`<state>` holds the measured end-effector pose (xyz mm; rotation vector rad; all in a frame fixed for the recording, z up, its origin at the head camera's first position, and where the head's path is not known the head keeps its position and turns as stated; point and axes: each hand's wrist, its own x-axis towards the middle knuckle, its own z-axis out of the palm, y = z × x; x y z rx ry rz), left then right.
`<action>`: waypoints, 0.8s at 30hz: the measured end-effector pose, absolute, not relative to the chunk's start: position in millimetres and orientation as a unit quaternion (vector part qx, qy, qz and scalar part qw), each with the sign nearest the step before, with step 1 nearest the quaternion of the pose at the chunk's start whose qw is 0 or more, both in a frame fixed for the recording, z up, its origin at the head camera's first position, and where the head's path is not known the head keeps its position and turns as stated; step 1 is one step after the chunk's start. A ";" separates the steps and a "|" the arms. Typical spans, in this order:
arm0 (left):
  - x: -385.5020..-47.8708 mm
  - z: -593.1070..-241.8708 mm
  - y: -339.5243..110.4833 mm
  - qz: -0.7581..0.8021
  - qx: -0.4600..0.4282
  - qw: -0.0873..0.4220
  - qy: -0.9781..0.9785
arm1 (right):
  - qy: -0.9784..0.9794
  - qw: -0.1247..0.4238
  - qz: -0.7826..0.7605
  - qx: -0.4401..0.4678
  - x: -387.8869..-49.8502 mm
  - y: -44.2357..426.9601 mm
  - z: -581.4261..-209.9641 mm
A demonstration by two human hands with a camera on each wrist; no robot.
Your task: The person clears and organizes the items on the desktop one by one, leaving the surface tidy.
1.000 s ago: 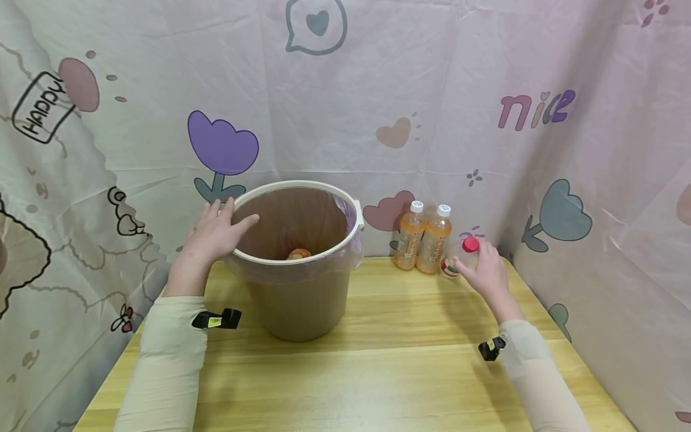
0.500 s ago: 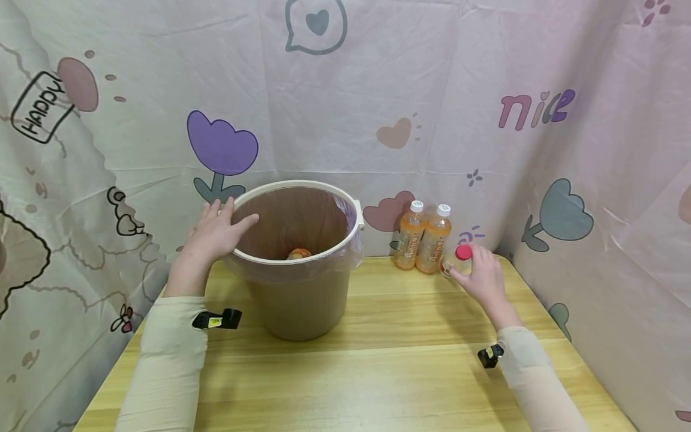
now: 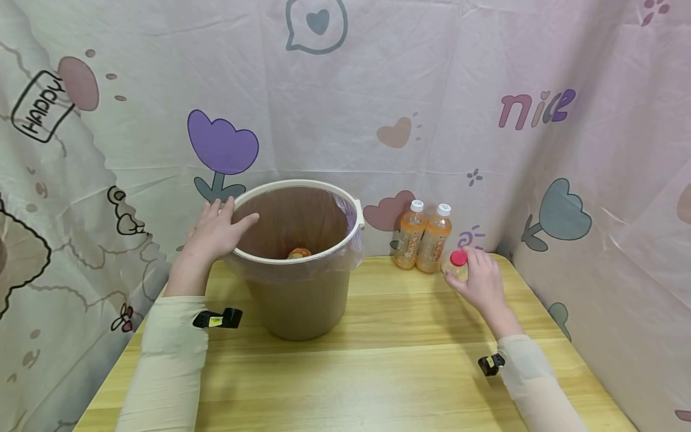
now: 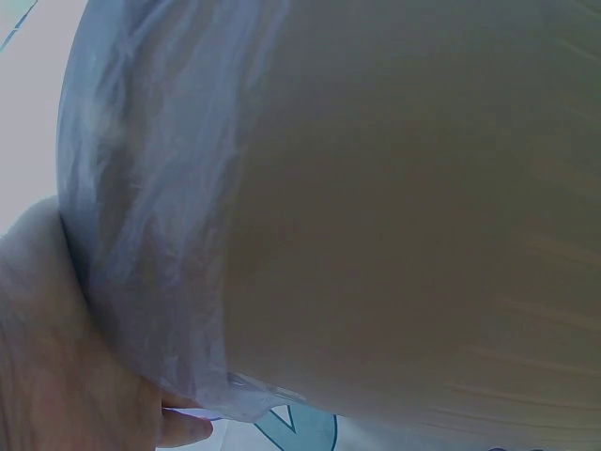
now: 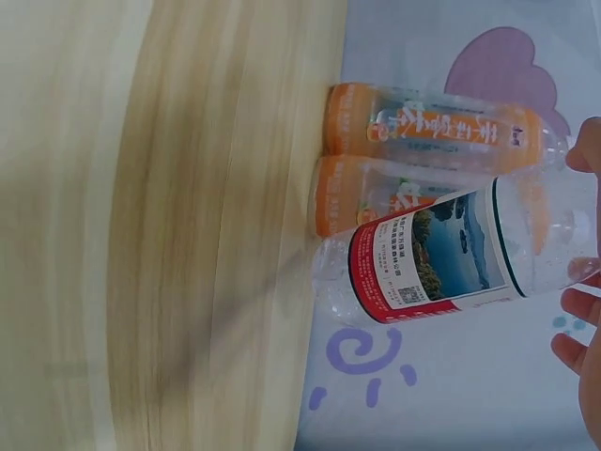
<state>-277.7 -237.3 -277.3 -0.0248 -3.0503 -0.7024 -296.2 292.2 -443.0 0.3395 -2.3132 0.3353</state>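
Observation:
A brown trash bin with a white rim and a thin plastic liner stands at the left of the table. My left hand rests on its left rim, fingers extended and thumb stretched over the opening. At the back right, my right hand grips a clear plastic bottle near its neck; the red cap shows above the fingers. That bottle is tilted, its label red and white with a landscape picture. Just left of it stand two orange-labelled bottles with white caps.
Inside the bin lies an orange-labelled item, mostly hidden by the rim. The wooden table meets a printed cloth backdrop behind and at both sides.
My right hand has drawn the red-capped bottle slightly left and toward me, and the bottle has tilted more. The left hand and the bin have not visibly moved.

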 end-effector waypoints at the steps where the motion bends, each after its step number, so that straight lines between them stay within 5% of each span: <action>1: -277.7 -277.3 -237.3 -0.225 -0.008 0.006 -0.974 | -0.903 0.386 0.130 0.137 -295.1 291.5 -443.0; 24: -277.8 -277.5 -236.9 -0.221 -0.009 0.008 -0.975 | -0.860 0.449 0.147 0.192 -263.3 269.1 -434.8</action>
